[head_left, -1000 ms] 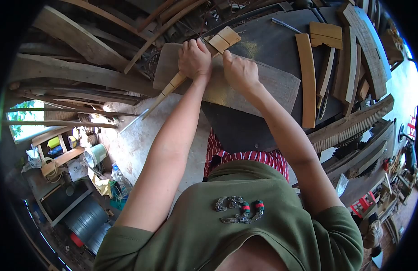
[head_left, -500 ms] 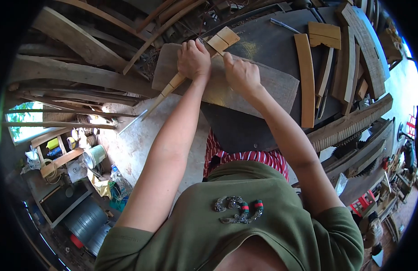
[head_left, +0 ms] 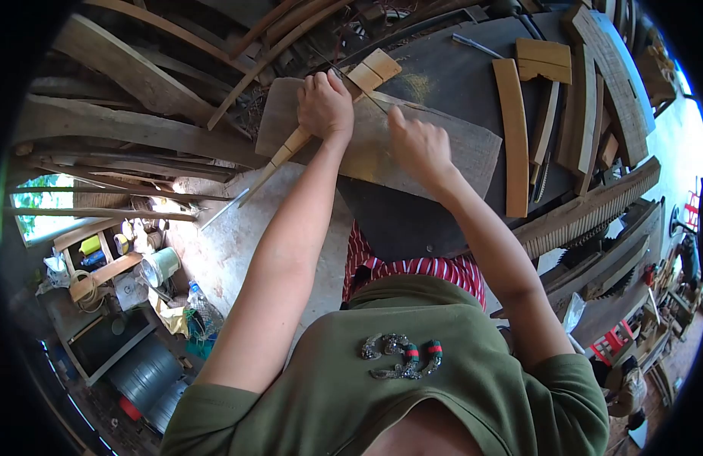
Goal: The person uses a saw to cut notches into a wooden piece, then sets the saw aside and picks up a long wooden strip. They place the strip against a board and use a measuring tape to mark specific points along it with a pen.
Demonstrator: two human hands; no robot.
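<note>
A narrow light wooden strip with dark crosswise grooves lies slantwise over a flat grey-brown board. My left hand is closed round the strip and presses it to the board; the strip's thinner end sticks out past the board's near-left edge. In my closed right hand is the end of a thin dark file. The file crosses the strip just beyond my left knuckles, its far end pointing up and left. Its handle is hidden in my fist.
Yellowish sawdust lies on the dark worktable. To the right are a curved wooden piece, a notched block and a long toothed wooden rack. Stacked planks crowd the left, above a bucket.
My right hand has drawn back towards me and right, pulling the file across the strip, so more of its blade shows. My left hand has stayed in place on the strip.
</note>
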